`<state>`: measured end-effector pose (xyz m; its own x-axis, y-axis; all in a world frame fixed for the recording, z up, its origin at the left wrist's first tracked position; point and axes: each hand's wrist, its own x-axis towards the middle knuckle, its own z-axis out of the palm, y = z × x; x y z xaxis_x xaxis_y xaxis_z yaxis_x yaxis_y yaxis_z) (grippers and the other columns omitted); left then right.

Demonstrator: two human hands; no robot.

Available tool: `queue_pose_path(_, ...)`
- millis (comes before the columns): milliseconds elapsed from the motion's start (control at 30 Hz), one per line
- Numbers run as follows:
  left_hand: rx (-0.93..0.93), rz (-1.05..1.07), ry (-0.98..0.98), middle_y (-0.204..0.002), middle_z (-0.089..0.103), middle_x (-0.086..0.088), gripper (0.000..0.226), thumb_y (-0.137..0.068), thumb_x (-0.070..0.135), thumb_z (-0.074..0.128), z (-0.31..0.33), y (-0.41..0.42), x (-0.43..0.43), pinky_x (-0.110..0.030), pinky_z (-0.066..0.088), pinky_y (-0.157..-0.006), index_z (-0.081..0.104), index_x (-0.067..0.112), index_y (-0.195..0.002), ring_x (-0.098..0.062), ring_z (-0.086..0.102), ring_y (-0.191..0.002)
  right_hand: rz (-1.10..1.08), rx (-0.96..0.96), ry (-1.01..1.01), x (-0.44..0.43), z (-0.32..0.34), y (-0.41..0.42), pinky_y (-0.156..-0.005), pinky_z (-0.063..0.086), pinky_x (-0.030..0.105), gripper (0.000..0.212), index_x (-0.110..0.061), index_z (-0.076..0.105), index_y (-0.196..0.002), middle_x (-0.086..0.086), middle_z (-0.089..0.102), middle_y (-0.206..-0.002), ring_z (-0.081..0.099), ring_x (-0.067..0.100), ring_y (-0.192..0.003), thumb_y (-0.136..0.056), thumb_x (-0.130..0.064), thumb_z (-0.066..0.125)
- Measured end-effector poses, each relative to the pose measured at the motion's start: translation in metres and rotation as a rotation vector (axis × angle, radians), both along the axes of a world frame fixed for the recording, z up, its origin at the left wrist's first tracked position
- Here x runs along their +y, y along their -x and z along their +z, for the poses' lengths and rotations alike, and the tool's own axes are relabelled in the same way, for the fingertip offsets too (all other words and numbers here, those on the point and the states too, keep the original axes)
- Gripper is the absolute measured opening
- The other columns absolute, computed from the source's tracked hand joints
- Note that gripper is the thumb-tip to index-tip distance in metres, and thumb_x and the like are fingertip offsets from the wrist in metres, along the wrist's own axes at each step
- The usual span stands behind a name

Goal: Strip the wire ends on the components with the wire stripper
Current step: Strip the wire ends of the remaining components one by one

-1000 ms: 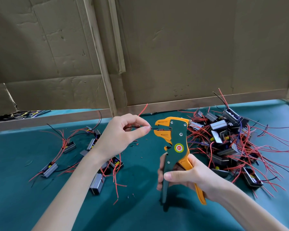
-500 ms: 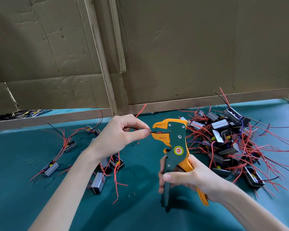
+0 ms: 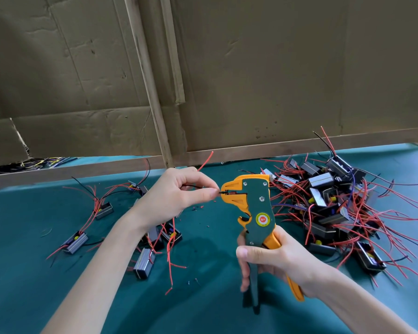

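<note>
**Asker:** What fills most of the view?

**Describer:** A creased cardboard wall [image 3: 275, 68] stands behind a table [image 3: 203, 309] covered in teal cloth.

**Asker:** And the parts to be worked on?

**Describer:** A large heap of boxy components [image 3: 336, 213], tangled in red wires, lies to the right of the right hand's grip. A smaller scatter of components [image 3: 143, 261] lies below and to the left of the left hand's pinch.

**Asker:** Where is the tool?

**Describer:** The green and orange wire stripper [image 3: 258, 206] is held upright above the cloth. The right hand [image 3: 282, 266] is wrapped round its two handles, thumb across the front. The tool's head rises above that grip.

**Asker:** And the other hand?

**Describer:** The left hand [image 3: 176, 194] pinches a thin black wire [image 3: 193, 186] between thumb and forefinger, just left of the tool's head. The wire's tip sits between the orange jaws, right beside the pinch. A red wire [image 3: 205, 161] sticks up behind the fingers. I cannot tell which component these wires belong to.
</note>
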<state>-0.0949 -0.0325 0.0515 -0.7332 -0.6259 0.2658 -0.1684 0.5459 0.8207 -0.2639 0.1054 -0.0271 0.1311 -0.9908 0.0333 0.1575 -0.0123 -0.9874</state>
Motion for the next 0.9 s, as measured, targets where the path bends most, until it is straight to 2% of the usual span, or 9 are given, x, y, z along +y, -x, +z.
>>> queue_pose_path(100,0.005,-0.006,-0.01,-0.09,0.064,-0.019,0.005,-0.083,0.012,0.071,-0.002,0.0,-0.001,-0.031,0.046,-0.076,0.076,0.014,-0.083,-0.033,0.057,-0.078,0.0,-0.018,-0.011,0.0,-0.001,-0.002,-0.062,0.052,0.043,0.021,-0.012,0.061,-0.073,0.015,0.059,-0.062,0.06,0.031,-0.054,-0.077,-0.027,0.076)
queue_pose_path(200,0.017,-0.027,-0.029,-0.083,0.069,-0.013,0.006,-0.086,0.011,0.069,-0.003,0.002,0.0,-0.023,0.046,-0.071,0.074,0.008,-0.086,-0.017,0.058,-0.075,-0.038,-0.059,-0.018,0.0,-0.004,-0.004,-0.058,0.052,0.04,0.023,-0.013,0.061,-0.068,0.016,0.056,-0.059,0.056,0.03,-0.051,-0.073,-0.028,0.078)
queue_pose_path(300,0.063,-0.028,-0.073,-0.076,0.069,0.003,0.011,-0.09,0.015,0.063,-0.005,0.003,0.0,-0.014,0.044,-0.067,0.073,0.014,-0.086,-0.006,0.055,-0.069,-0.154,-0.097,-0.014,0.0,-0.006,-0.013,-0.047,0.049,0.034,0.029,-0.012,0.058,-0.063,0.015,0.049,-0.052,0.049,0.026,-0.043,-0.068,-0.03,0.08)
queue_pose_path(433,0.063,0.001,-0.072,-0.081,0.071,0.006,0.022,-0.099,0.016,0.05,-0.014,0.005,-0.002,-0.019,0.039,-0.063,0.071,0.024,-0.096,-0.009,0.038,-0.06,-0.383,-0.079,-0.07,-0.003,-0.01,-0.014,-0.039,0.041,0.027,0.04,-0.011,0.048,-0.051,0.012,0.041,-0.046,0.041,0.023,-0.035,-0.062,-0.035,0.079)
queue_pose_path(500,0.036,0.011,-0.041,-0.083,0.072,0.007,0.025,-0.1,0.012,0.047,-0.019,0.009,-0.002,-0.022,0.038,-0.063,0.068,0.026,-0.099,-0.012,0.037,-0.061,-0.332,-0.068,-0.042,-0.003,-0.007,-0.007,-0.043,0.044,0.031,0.037,-0.007,0.051,-0.054,0.015,0.045,-0.05,0.047,0.026,-0.039,-0.067,-0.03,0.077)
queue_pose_path(600,0.085,0.035,-0.051,-0.083,0.072,0.006,0.031,-0.102,0.005,0.039,-0.022,0.011,-0.004,-0.016,0.039,-0.06,0.065,0.022,-0.103,-0.009,0.038,-0.058,-0.173,-0.25,0.024,-0.005,0.0,-0.003,-0.062,0.053,0.045,0.016,-0.004,0.06,-0.077,0.022,0.057,-0.069,0.061,0.037,-0.061,-0.074,-0.015,0.072)
queue_pose_path(667,0.147,0.064,-0.059,-0.082,0.072,0.003,0.034,-0.103,0.004,0.033,-0.021,0.01,-0.007,-0.016,0.038,-0.058,0.061,0.024,-0.108,-0.009,0.039,-0.058,-0.126,-0.309,0.05,-0.005,0.001,-0.002,-0.069,0.054,0.047,0.016,-0.002,0.062,-0.086,0.024,0.06,-0.077,0.063,0.04,-0.071,-0.075,-0.011,0.069)
queue_pose_path(800,0.259,0.124,-0.056,-0.087,0.072,-0.007,0.046,-0.103,0.004,0.033,-0.018,0.006,-0.008,-0.022,0.039,-0.058,0.031,0.044,-0.127,-0.015,0.039,-0.055,-0.152,-0.346,0.036,-0.007,0.001,0.003,-0.072,0.055,0.048,0.015,-0.002,0.064,-0.089,0.024,0.061,-0.08,0.063,0.039,-0.073,-0.076,-0.009,0.068)
queue_pose_path(900,0.262,0.129,-0.077,-0.086,0.073,-0.007,0.034,-0.103,0.003,0.033,-0.015,0.006,-0.007,-0.02,0.038,-0.053,0.03,0.032,-0.119,-0.013,0.037,-0.048,-0.183,-0.341,0.004,-0.009,0.0,0.005,-0.074,0.055,0.049,0.014,-0.003,0.066,-0.088,0.024,0.061,-0.079,0.064,0.038,-0.072,-0.076,-0.008,0.068)
